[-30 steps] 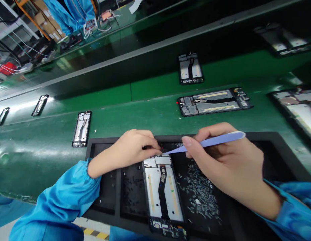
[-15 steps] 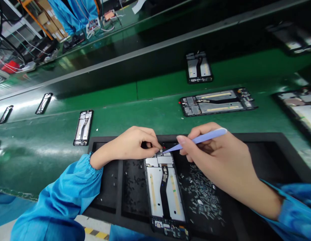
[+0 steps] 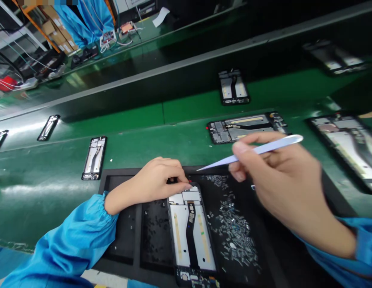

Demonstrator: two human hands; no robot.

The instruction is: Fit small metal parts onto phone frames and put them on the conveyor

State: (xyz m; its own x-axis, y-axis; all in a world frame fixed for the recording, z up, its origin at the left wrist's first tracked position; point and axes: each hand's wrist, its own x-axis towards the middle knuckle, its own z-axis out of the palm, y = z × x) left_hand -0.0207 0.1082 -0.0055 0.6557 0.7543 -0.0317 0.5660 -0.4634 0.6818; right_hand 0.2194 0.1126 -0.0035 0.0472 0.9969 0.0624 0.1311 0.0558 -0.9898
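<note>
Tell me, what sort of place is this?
Probably a factory line for phones. Open phone frames lie along a green conveyor belt, one phone frame sits in a black tray by a heap of tiny metal parts, and the right hand holds a pale blue spudger.

One left hand (image 3: 150, 180), one right hand (image 3: 282, 188), one plastic pick (image 3: 258, 152), one black tray (image 3: 137, 236) and one phone frame (image 3: 190, 236) at six o'clock; seven more phone frames (image 3: 94, 158) lie from nine round to two o'clock.
</note>
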